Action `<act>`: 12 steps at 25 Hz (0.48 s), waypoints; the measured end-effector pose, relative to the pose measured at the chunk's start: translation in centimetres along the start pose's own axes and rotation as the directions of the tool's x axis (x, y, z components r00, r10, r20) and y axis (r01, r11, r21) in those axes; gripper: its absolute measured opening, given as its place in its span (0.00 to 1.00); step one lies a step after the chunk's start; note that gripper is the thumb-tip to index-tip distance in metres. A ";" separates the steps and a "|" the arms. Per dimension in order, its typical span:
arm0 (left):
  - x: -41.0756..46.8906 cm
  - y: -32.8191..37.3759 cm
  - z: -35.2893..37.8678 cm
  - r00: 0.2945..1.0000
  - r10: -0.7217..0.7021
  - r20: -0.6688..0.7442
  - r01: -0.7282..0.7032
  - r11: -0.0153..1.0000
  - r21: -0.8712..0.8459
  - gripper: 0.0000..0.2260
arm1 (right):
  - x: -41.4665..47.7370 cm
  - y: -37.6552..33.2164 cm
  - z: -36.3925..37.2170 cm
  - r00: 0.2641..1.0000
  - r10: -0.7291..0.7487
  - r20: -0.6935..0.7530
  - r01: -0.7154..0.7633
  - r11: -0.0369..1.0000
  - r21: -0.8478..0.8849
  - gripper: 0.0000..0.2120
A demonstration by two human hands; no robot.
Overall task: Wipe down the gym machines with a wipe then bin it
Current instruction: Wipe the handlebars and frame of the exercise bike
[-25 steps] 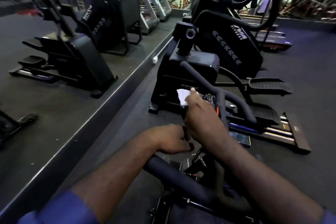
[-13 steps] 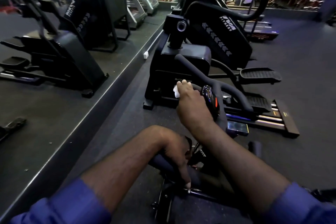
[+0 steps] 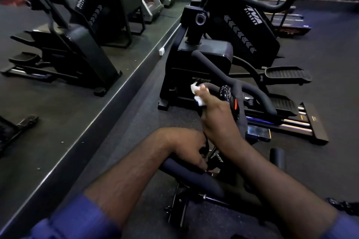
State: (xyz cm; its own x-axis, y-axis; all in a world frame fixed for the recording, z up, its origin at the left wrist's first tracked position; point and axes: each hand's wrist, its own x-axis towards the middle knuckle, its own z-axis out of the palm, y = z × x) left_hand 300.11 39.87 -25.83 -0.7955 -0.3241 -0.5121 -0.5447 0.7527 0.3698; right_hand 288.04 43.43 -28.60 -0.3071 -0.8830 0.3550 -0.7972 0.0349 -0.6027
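Observation:
I stand over a black exercise bike whose handlebar (image 3: 250,91) curves away in front of me. My right hand (image 3: 215,114) holds a crumpled white wipe (image 3: 196,91) and presses it on the left part of the handlebar, beside the small console (image 3: 228,94). My left hand (image 3: 186,147) grips the near padded bar (image 3: 190,175), fingers curled over it. No bin is in view.
A black elliptical machine (image 3: 206,60) stands just beyond the bike, with pedals (image 3: 287,73) and rails to the right. A wall mirror on the left, above a raised ledge (image 3: 108,101), reflects more machines. Treadmills stand far back. Dark rubber floor lies to the right.
My right hand with the wipe has slid along the handlebar and bunched the wipe tighter. My left hand dropped from near the right wrist onto the near padded bar.

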 end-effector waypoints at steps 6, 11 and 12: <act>1.1 -2.9 -1.3 0.683 -0.567 -0.460 0.118 0.707 -0.698 0.08 | 0.9 -0.6 0.5 0.999 0.038 -0.021 -0.038 0.999 0.034 0.27; 1.2 -0.8 -3.0 0.736 -0.611 -0.291 -0.229 0.179 -0.957 0.16 | -3.1 2.7 -3.3 0.970 -0.179 0.165 0.165 0.982 0.097 0.24; 1.4 -0.8 -3.3 0.748 -0.616 -0.249 -0.250 0.086 -0.964 0.19 | -2.8 3.0 -4.0 0.963 -0.197 0.186 0.184 0.979 0.086 0.24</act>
State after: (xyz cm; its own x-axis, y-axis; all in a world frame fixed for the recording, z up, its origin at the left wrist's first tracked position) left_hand 298.57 36.94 -24.27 -0.3253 -0.8484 -0.4175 -0.1040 -0.4067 0.9076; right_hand 284.41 47.94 -28.54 -0.0417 -0.9440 0.3272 -0.7923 -0.1682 -0.5865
